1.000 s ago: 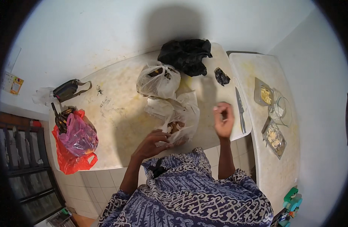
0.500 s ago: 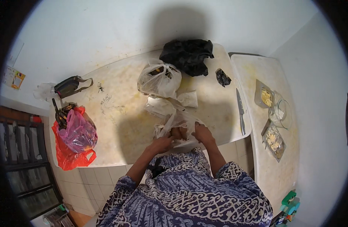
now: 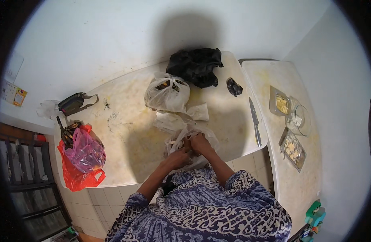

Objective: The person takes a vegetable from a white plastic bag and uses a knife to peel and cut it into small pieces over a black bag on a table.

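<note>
A thin clear plastic bag (image 3: 209,138) lies crumpled at the front edge of the table. Over its near side my left hand (image 3: 178,158) is closed, its fingers curled in at the plastic. My right hand (image 3: 199,144) reaches into the bag's mouth, closed, close by the left fingertips. Something brown and rounded (image 3: 187,144) shows in part between the hands; the fingers hide most of it, and I cannot tell what it is. Just beyond lie white crumpled wrappings (image 3: 168,121) and a knotted clear bag (image 3: 167,94) with dark and orange contents.
At the back are a black plastic bag (image 3: 195,66) and a small black one (image 3: 234,87). A knife (image 3: 255,121) lies right. The side table holds metal trays (image 3: 293,151) and a glass bowl (image 3: 305,129). Left are a pouch (image 3: 72,103), a purple bag (image 3: 88,151) and a red bag (image 3: 76,177).
My right hand has left the bag's right edge and moved left into its mouth, beside my left hand. The brown contents are now mostly covered. The view has shifted slightly.
</note>
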`<state>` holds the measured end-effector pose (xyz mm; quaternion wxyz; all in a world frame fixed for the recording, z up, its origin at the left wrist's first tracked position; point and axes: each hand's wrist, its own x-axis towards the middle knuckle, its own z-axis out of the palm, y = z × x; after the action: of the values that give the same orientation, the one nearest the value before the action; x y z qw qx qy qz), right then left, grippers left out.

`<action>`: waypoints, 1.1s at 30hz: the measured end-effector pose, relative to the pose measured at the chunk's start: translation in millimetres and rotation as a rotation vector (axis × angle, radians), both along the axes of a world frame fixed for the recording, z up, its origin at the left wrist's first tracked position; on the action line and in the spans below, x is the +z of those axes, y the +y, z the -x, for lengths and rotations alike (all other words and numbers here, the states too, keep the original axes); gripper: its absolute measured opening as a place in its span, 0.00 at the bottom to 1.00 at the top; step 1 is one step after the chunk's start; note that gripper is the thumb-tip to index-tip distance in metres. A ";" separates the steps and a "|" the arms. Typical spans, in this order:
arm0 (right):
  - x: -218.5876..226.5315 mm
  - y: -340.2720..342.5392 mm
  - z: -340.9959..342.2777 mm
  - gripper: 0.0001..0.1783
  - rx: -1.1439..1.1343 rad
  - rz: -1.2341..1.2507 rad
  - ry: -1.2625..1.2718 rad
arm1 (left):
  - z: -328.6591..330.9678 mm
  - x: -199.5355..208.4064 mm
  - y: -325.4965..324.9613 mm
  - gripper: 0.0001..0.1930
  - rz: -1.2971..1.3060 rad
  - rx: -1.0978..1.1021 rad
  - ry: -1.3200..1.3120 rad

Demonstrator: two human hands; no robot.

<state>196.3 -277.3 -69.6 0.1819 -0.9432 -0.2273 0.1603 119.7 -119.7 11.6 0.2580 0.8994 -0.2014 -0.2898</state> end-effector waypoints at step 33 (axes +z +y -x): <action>188.1 -26.9 2.4 0.20 -0.039 -0.835 0.022 | -16.5 39.6 9.5 0.33 0.882 0.490 0.082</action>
<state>193.9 -304.2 118.5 0.5542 -0.7907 -0.2529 0.0610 136.2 -110.2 51.2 0.6814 0.7136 -0.0774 -0.1434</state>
